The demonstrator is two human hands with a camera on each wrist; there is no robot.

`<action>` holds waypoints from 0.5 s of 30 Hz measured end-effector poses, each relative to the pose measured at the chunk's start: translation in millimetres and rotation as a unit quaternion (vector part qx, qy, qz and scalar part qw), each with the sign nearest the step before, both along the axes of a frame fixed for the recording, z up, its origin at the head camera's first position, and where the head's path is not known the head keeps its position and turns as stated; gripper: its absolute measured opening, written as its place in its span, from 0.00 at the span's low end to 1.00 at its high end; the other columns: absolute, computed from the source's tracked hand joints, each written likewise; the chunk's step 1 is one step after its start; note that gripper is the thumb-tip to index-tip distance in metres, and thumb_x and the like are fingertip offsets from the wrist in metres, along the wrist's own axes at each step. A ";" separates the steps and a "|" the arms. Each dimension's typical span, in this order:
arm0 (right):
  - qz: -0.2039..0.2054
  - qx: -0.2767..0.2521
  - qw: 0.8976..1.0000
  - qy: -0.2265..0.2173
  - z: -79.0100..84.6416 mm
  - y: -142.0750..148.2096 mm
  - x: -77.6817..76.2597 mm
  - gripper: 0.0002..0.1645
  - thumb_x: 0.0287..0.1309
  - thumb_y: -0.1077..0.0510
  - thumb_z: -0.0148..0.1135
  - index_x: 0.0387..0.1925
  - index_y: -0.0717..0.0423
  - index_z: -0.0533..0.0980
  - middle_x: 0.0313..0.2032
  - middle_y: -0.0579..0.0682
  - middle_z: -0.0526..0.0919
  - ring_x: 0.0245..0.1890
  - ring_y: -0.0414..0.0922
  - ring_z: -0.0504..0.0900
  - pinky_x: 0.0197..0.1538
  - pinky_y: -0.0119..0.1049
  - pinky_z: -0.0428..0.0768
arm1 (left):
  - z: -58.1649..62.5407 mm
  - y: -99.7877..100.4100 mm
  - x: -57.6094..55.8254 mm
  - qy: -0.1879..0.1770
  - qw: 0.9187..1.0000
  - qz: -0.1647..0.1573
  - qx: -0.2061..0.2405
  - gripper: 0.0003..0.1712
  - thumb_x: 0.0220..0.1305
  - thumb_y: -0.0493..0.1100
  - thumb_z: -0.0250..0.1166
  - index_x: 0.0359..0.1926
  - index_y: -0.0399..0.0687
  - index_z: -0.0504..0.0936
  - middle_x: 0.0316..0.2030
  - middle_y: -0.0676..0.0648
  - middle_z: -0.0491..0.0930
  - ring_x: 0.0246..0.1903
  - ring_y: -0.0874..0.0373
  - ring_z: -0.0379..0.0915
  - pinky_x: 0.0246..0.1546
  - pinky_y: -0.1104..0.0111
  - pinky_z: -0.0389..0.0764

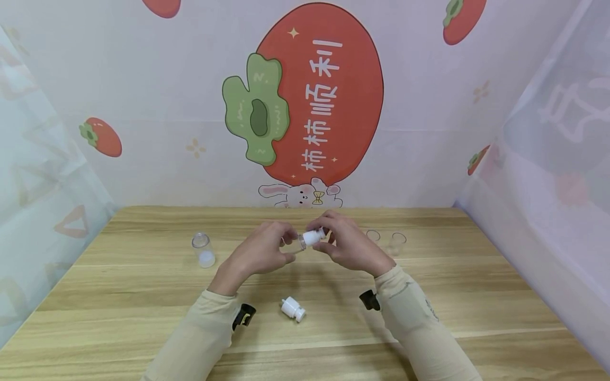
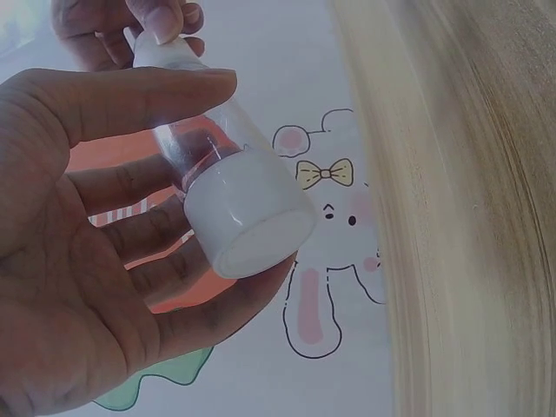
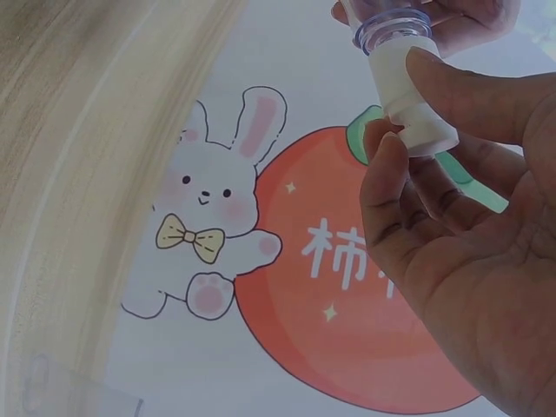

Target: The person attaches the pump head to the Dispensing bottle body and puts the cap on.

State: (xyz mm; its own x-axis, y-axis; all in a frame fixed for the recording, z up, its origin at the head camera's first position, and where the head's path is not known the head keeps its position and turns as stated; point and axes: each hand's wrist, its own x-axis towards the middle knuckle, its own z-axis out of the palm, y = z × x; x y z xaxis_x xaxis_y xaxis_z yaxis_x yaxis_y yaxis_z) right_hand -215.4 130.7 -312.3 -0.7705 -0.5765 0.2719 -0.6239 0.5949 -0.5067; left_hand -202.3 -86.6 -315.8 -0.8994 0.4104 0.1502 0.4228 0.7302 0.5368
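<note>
My left hand [image 1: 259, 250] grips a clear bottle [image 2: 248, 217] with a white base, fingers and thumb round its body. The bottle is tilted above the table, its mouth towards my right hand. With thumb and fingers, my right hand [image 1: 351, 244] holds a white pump head [image 3: 407, 91] at the bottle's mouth, in line with it. The clear neck ring shows right against the white collar in the right wrist view. On the table between my forearms, a second white pump head [image 1: 293, 309] lies on its side.
Another clear bottle [image 1: 202, 248] with a white base stands on the wooden table [image 1: 143, 328] at left. Two clear caps, one [image 1: 373, 236] partly behind my right hand and one [image 1: 397, 242] farther right, are on the table. A printed backdrop [image 1: 419, 132] closes off the back.
</note>
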 end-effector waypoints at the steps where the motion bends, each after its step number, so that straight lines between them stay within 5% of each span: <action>1: 0.000 -0.003 1.000 0.000 0.3 0.0 -0.1 0.19 0.58 0.66 0.73 0.51 0.56 0.81 0.44 0.46 0.78 0.41 0.43 0.77 0.41 0.35 0.82 | 0.3 -0.1 0.0 0.003 1.000 0.000 0.000 0.15 0.54 0.35 0.77 0.44 0.40 0.85 0.37 0.49 0.82 0.40 0.53 0.77 0.44 0.58 0.80; 9: 0.004 -0.031 0.999 -0.007 1.2 2.2 0.4 0.19 0.58 0.67 0.72 0.51 0.58 0.79 0.44 0.47 0.79 0.42 0.45 0.78 0.46 0.48 0.83 | 1.5 1.0 1.6 0.010 1.000 0.001 0.013 0.16 0.55 0.36 0.77 0.45 0.41 0.86 0.39 0.47 0.83 0.42 0.47 0.79 0.45 0.57 0.81; 15: 0.001 -0.030 1.000 -0.011 1.1 3.7 0.1 0.18 0.60 0.65 0.71 0.51 0.57 0.80 0.44 0.46 0.78 0.41 0.44 0.77 0.44 0.41 0.83 | 1.0 1.7 2.6 0.023 1.000 0.005 0.013 0.16 0.54 0.36 0.77 0.45 0.42 0.86 0.40 0.47 0.83 0.41 0.52 0.78 0.45 0.57 0.82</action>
State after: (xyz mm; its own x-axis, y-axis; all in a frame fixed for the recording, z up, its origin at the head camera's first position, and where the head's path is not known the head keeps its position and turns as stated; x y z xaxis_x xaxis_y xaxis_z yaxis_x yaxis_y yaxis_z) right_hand -215.3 134.4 -311.2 -0.7753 -0.5616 0.2889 -0.6138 0.5622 -0.5543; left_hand -199.7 -84.8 -314.8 -0.8949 0.3977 0.2027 0.4413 0.7204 0.5351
